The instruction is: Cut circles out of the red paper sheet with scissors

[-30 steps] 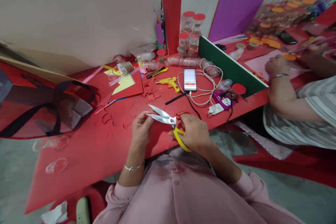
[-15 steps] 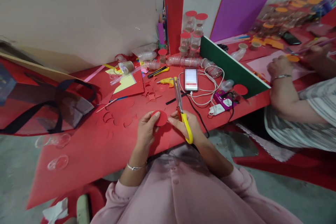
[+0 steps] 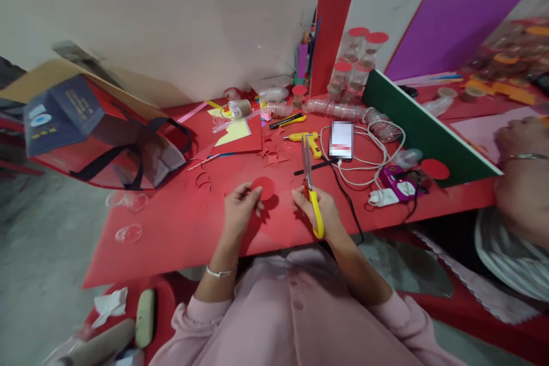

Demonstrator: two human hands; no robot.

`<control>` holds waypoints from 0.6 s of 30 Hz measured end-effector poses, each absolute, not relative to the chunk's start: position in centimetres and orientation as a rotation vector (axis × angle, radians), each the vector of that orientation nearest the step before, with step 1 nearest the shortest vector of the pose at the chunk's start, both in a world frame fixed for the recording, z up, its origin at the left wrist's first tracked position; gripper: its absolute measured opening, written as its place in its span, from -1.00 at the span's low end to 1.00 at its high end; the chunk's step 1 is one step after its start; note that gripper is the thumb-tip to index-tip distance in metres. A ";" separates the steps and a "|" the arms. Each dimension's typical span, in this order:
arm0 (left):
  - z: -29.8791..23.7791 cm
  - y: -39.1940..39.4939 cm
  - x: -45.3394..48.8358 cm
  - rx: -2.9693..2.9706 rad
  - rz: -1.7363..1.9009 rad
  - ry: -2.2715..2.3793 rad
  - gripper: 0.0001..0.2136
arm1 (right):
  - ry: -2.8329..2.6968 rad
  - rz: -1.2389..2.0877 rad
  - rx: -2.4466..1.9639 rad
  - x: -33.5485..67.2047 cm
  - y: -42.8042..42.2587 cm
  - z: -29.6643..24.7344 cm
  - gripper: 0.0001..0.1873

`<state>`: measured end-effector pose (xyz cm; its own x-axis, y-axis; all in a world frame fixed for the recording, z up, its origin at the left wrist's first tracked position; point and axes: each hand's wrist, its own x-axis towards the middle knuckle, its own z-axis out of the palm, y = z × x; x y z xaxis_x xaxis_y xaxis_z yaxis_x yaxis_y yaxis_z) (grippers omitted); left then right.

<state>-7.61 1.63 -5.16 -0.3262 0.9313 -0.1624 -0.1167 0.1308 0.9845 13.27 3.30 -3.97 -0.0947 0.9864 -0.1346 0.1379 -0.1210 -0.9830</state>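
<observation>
Between the thumb and fingers of my left hand (image 3: pixel 241 210) is a red paper disc (image 3: pixel 263 189), held a little above the red table. My right hand (image 3: pixel 319 210) grips a pair of scissors (image 3: pixel 316 211) with yellow handles; the blades point away from me and look closed or nearly so. A gap lies between the disc and my right fingertips. Beyond my hands are red paper offcuts (image 3: pixel 271 155) with curved edges, a yellow glue gun (image 3: pixel 305 138) and a yellow and black box cutter (image 3: pixel 287 120).
A phone (image 3: pixel 341 140) on a white cable lies near a purple power adapter (image 3: pixel 401 180). Red-topped hourglass-like cups (image 3: pixel 349 66) stand at the back beside a green divider board (image 3: pixel 429 126). A red bag (image 3: pixel 124 154) leans at left. A co-worker's arm (image 3: pixel 523 177) is at right.
My left hand has drawn the red disc away from my right fingers, widening the gap. The camera view has swung left, so the table things appear further right.
</observation>
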 end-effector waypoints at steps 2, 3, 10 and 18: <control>-5.5 2.6 -10.4 0.837 1.447 1.556 -0.68 | -1.290 1.337 -1.382 13.8 3.2 -4.4 -0.44; -5.6 3.1 -11.7 0.878 1.450 1.681 -0.63 | -1.285 1.333 -1.401 14.2 3.1 -4.7 -0.45; -6.4 1.8 -14.9 1.420 1.287 2.026 -0.62 | -1.189 1.491 -1.508 17.6 1.8 -7.3 -0.48; -9.6 -4.1 -12.2 2.004 0.915 1.532 -0.73 | -0.746 1.661 -1.430 19.1 0.6 -6.4 -0.40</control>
<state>-12.20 -4.05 -9.58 0.1608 0.9597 0.2305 0.6580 -0.2783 0.6997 19.06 0.64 -6.44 -0.0376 0.8614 -0.5065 -0.1936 -0.5035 -0.8420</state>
